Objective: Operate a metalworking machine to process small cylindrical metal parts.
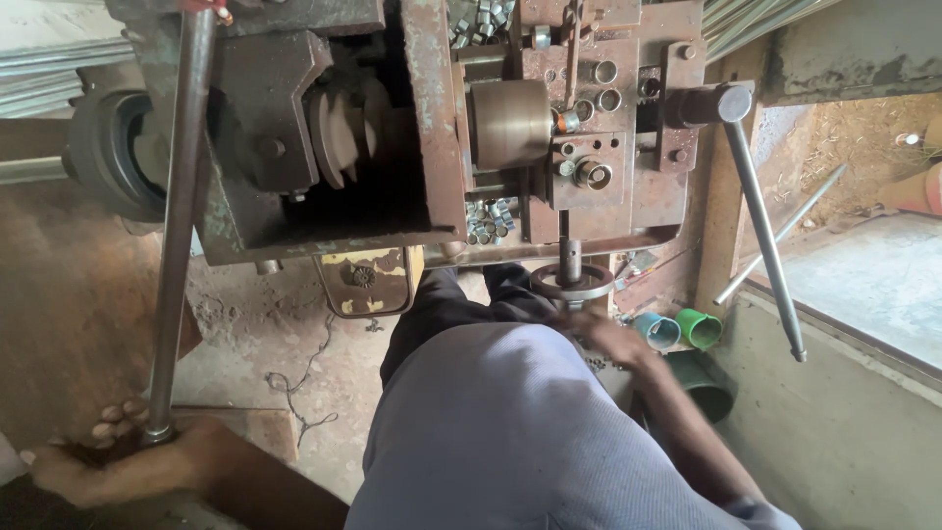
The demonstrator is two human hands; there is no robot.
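A rusty lathe-like machine (442, 128) fills the top of the head view. My left hand (108, 456) is wrapped around the lower end of a long steel lever rod (182, 216) that runs up to the machine's left side. My right hand (608, 334) reaches forward to the small round handwheel (572, 282) at the machine's front edge and touches its rim; the fingers are blurred. A brass-coloured chuck (510, 123) sits in the middle, facing a tool block (589, 172). My grey-clad torso and dark trousers (510, 422) hide the floor below.
Several small metal rings lie in piles (489, 221) on the machine bed. A second long lever (760, 216) hangs at the right. A blue cup (655, 329) and green cups (699, 327) stand by a concrete ledge (844, 412). Loose wire (294, 393) lies on the dirt floor.
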